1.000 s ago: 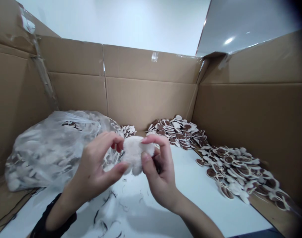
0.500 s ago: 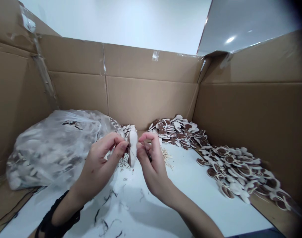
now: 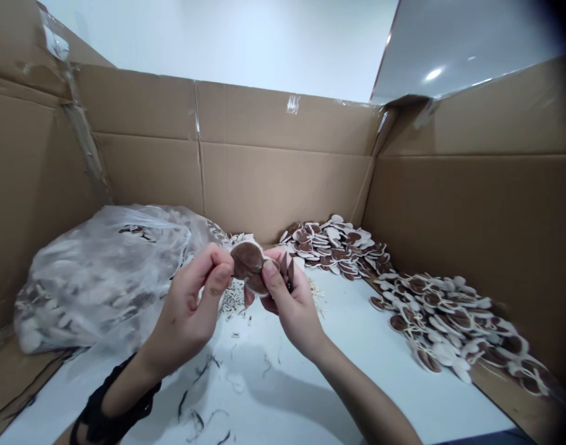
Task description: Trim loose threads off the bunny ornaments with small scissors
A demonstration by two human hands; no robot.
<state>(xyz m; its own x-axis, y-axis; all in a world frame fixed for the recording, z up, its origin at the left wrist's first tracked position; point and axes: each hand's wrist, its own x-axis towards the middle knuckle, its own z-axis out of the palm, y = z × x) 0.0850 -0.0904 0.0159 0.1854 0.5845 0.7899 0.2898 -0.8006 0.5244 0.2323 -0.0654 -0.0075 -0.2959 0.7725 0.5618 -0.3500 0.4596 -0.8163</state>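
Observation:
A brown, round-lobed piece with a white fleecy edge is held up over the table, its brown face towards me. My right hand grips its right side, thumb pressed on the brown face. In the same hand sit small snips, their dark pointed blades sticking up past the fingers. My left hand is closed at the piece's left edge, thumb and forefinger together. What those fingers pinch, the edge or a thread, is hidden.
A clear plastic bag full of similar pieces stands left. Two heaps of brown-and-white pieces, one at the back and one at the right, lie by the cardboard walls. Pale clippings and dark thread scraps litter the white table.
The piece has turned from edge-on to showing its brown face. My right hand now grips it, and the snips' blades have swung upright in that hand. My left hand has shifted slightly left.

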